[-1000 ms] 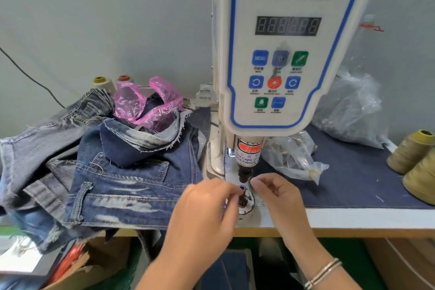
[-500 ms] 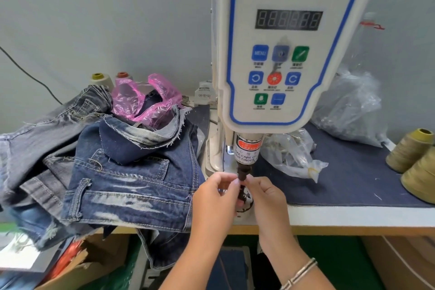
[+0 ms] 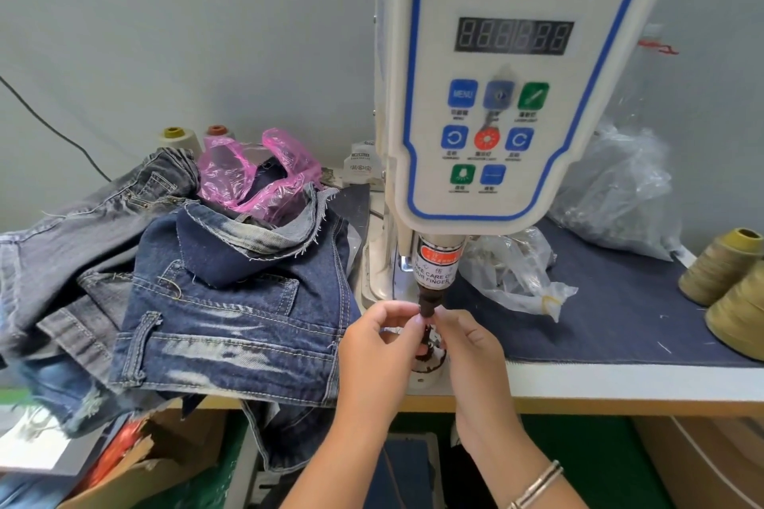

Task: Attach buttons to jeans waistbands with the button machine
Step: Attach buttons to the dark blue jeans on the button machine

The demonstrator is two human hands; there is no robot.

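Note:
The white servo button machine [image 3: 508,95] stands at the table's middle. Its dark punch tip [image 3: 426,304] hangs over the lower die [image 3: 432,362] on the base. My left hand [image 3: 378,347] and my right hand [image 3: 473,347] meet at the punch tip, and the fingertips of both pinch around its lower end. Whatever small part sits between the fingers is hidden. A pile of dark blue jeans [image 3: 231,322] lies just left of the machine, with a waistband facing the front edge.
A clear bag of small metal parts [image 3: 512,277] lies right of the punch on a dark mat [image 3: 620,302]. A bigger plastic bag [image 3: 612,194] and thread cones [image 3: 727,260] sit farther right. A pink bag [image 3: 256,174] tops the jeans. A cardboard box [image 3: 157,463] stands below.
Both hands rose from the lower die to the punch tip and closed in around it. They have held nearly still there for the last half second.

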